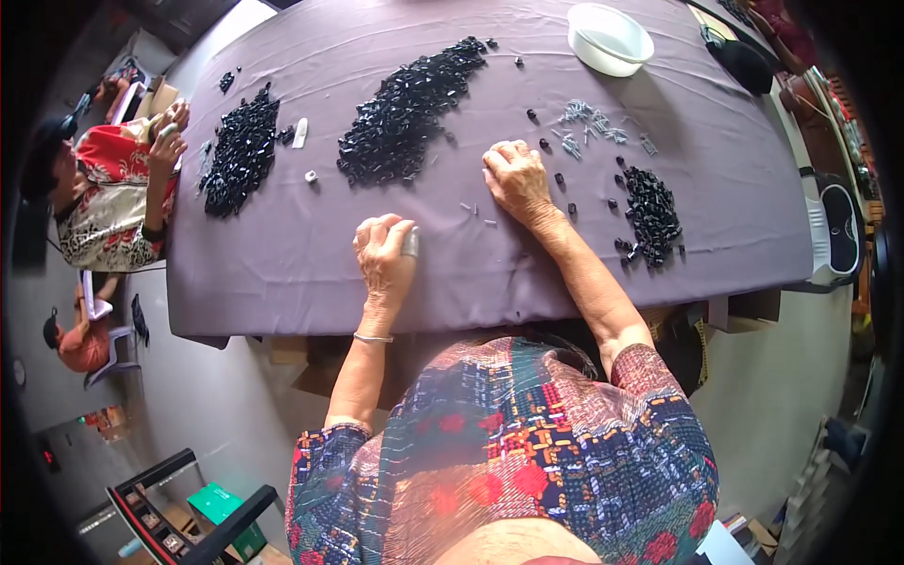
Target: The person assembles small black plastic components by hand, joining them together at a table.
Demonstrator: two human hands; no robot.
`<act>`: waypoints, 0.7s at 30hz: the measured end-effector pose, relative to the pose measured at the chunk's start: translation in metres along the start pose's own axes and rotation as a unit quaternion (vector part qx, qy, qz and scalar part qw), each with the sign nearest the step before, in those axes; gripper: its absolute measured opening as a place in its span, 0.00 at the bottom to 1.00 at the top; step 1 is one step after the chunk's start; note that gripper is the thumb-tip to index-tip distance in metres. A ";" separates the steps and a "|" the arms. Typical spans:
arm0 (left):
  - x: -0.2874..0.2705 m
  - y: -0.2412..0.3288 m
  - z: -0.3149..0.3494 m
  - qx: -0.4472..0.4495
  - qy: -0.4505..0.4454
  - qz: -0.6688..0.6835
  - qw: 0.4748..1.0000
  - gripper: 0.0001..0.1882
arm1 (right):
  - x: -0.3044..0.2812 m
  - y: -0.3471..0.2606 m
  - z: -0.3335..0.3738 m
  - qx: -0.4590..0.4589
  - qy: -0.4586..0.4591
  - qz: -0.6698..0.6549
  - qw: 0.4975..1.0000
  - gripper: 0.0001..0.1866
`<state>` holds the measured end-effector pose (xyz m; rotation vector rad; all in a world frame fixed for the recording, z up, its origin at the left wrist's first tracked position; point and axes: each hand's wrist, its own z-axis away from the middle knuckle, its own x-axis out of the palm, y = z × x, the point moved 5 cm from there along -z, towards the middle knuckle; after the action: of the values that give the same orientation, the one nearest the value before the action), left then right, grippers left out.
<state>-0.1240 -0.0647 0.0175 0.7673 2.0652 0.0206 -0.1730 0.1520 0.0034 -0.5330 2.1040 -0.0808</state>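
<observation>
My left hand point(385, 256) is over the near part of the cloth, its fingers curled closed, with a pale grey covering on one finger. Whatever it may hold is hidden. Farther right, my right hand point(516, 181) rests with bent fingers pressed together against the cloth; nothing can be made out in its grip. Between the hands lie a few small clear pins point(476, 211). Beyond them spreads a large heap of small shiny black pieces point(405, 113). To the right of my right hand are a smaller black heap point(652, 207) and scattered grey pins point(593, 121).
A purple-grey cloth point(311, 273) covers the table. At its far right stands a white tub point(610, 42). Another black heap point(240, 151) lies to the left, near a white tube point(300, 133) and a small white piece point(312, 176). A person point(113, 188) sits at the left edge.
</observation>
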 end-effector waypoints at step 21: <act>-0.019 0.000 -0.005 -0.071 0.011 -0.011 0.997 0.14 | -0.076 0.045 0.024 -0.012 -0.018 0.032 0.999 0.19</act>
<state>-0.1199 -0.0740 0.0349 0.6603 2.0673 0.1630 -0.1337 0.2270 0.0379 -0.4770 2.0864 -0.0096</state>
